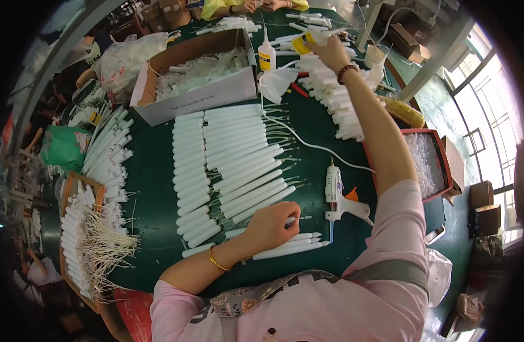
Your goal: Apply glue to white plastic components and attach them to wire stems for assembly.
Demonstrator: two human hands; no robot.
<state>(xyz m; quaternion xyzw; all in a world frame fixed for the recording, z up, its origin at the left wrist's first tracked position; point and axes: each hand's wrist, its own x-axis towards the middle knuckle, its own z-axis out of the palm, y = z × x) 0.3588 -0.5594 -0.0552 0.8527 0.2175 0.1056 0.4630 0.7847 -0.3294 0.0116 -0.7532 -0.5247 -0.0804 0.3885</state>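
Observation:
My left hand (275, 225) is closed above the near edge of the table, its fingers curled round a slim white candle-shaped tube whose end pokes out by the thumb. Just beneath it lie several white candle tubes (290, 247) with pointed, flame-like tips. Stretched to the far right, my right hand (332, 55) grips a white glue bottle (300, 43) with a yellow label, held tilted. A second glue bottle (267, 56) stands upright to its left. Two columns of white tubes (233, 137) with thin wires fill the middle of the table.
A white hot glue gun (333, 194) rests right of the tubes, its cord curving away. Behind is a cardboard box (210, 100) of clear plastic parts. A red box (444, 165) sits at right, a wooden tray (74, 185) of wired tubes at left. Another person's hands (247, 7) show opposite.

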